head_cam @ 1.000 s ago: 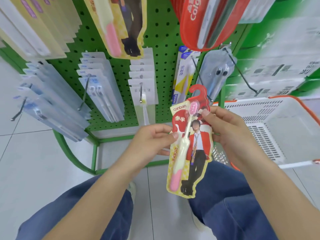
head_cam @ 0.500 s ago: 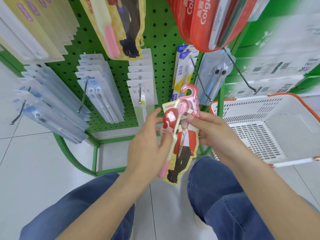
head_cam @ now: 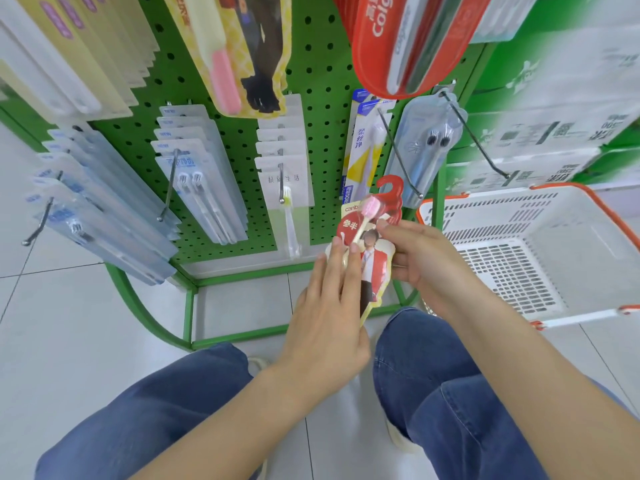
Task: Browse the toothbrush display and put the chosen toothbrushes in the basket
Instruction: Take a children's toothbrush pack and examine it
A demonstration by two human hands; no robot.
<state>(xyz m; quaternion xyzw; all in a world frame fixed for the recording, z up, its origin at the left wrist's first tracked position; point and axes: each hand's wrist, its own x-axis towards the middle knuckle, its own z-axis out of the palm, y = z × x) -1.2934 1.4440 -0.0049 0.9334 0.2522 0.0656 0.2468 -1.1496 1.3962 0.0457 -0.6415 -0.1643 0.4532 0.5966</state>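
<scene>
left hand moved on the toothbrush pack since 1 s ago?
Yes. The left hand now lies flat over the toothbrush pack's front instead of pinching its left edge; the right hand grips it.

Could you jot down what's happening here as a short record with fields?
Place: green pegboard rack hung with toothbrush packs
Held item: pink toothbrush pack with a red hook
Right hand: pinches the pack's upper edge
Left hand: straight fingers lie flat on the pack's front
Basket: white with orange rim, to the right, nothing visible inside
</scene>
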